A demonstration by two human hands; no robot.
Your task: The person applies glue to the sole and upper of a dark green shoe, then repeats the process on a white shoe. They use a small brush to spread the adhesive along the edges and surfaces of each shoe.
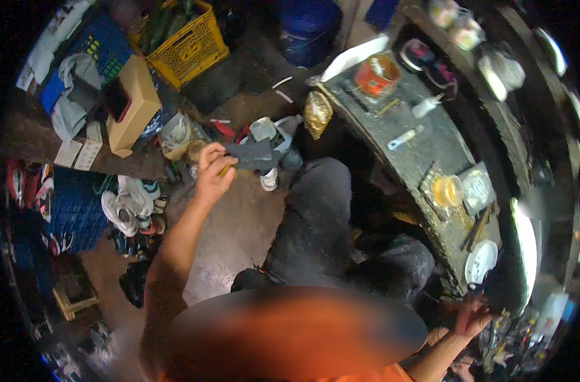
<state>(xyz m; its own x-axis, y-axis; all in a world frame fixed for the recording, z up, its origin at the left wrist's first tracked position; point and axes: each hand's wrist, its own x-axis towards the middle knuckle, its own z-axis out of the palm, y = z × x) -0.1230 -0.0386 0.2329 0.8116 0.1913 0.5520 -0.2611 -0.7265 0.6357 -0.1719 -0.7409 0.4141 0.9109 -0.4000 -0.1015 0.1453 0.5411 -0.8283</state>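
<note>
My left hand [215, 170] is raised left of my knee, fingers closed on a dark grey flat piece [251, 154] and a small yellow item [225, 170] under the fingers. Low at the right, my right hand [473, 316] is beside the bench's near end, below a white round lid [481, 262]; its fingers are blurred against a dark shape, so their grip is unclear. On the grey bench [414, 159] are a red tin [376, 77], a white bottle [426, 106], a blue-handled tool [404, 137], a yellow tub [447, 190] and a pale block [476, 186].
A yellow crate [191, 51], a blue barrel [309, 28] and a cardboard box [134, 109] stand at the back. Shoes [127, 207] are piled at left beside a small wooden stool [75, 297]. Shelves run along the right; a gold bag [318, 116] lies by the bench's far end.
</note>
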